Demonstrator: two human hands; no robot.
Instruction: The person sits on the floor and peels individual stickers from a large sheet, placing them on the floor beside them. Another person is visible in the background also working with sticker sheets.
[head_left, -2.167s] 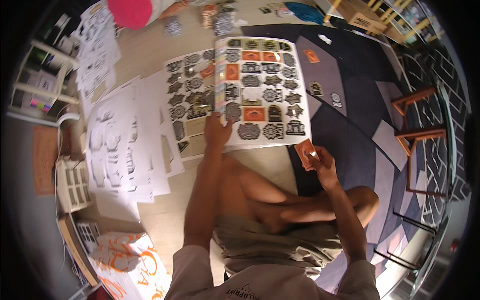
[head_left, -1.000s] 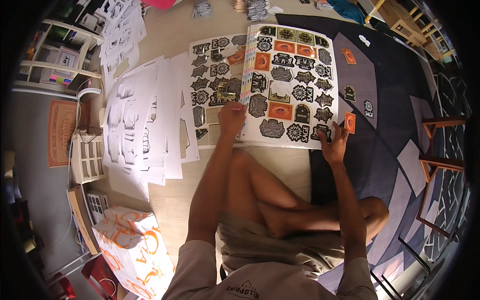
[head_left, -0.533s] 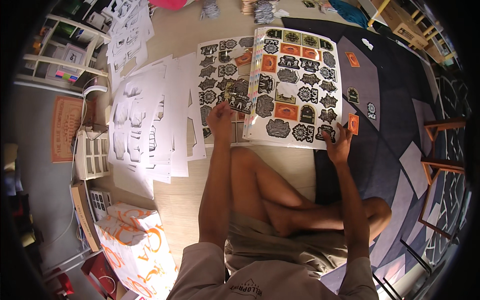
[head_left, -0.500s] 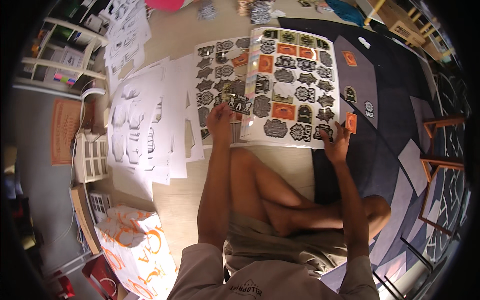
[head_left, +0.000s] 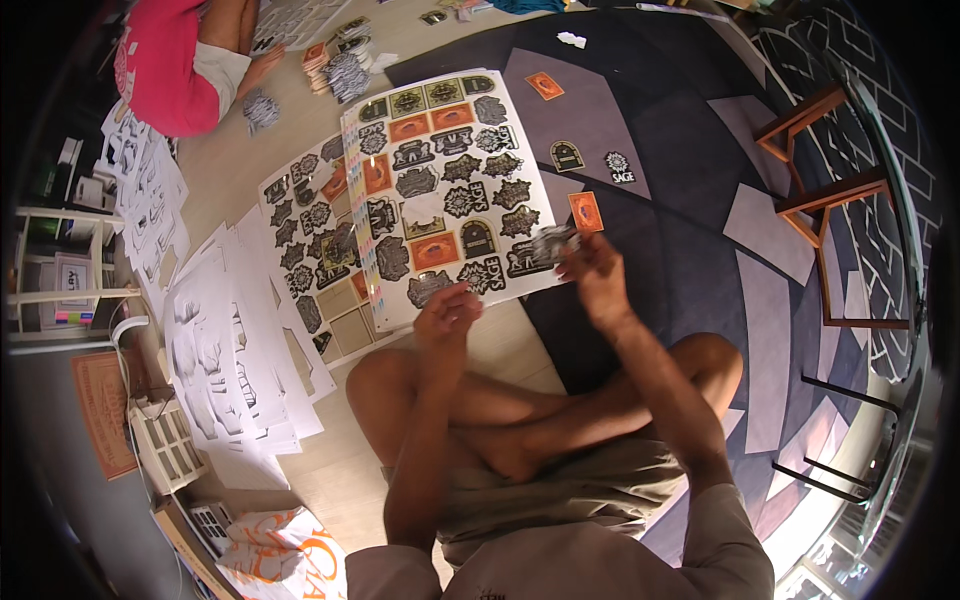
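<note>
A thick stack of printed sticker sheets (head_left: pixel 440 215) lies before me, its top sheet showing dark badge shapes and orange rectangles. My right hand (head_left: pixel 600 283) is at the right edge of the stack, pinching a dark, blurred sticker (head_left: pixel 553 243) between thumb and fingers. Loosely curled, my left hand (head_left: pixel 448 312) hovers by the near edge with nothing visible in it. Partly under the stack, to its left, lies another sticker sheet (head_left: pixel 350 333) with some blank spots. Single stickers rest on the rug to the right: an orange one (head_left: pixel 586 211), an arch-shaped one (head_left: pixel 566 156) and a dark badge (head_left: pixel 619 168).
Layered white sheets with cut-outs (head_left: pixel 220 350) cover the floor at left. Piles of stickers (head_left: pixel 347 78) stand at the far side, near another person in a pink top (head_left: pixel 170 70). A wooden frame (head_left: pixel 835 200) is on the right, a white-and-orange bag (head_left: pixel 285 555) lower left.
The view has turned to the right. My left hand has come off the left sheet to the near edge of the stack. A dark sticker is now in my right hand.
</note>
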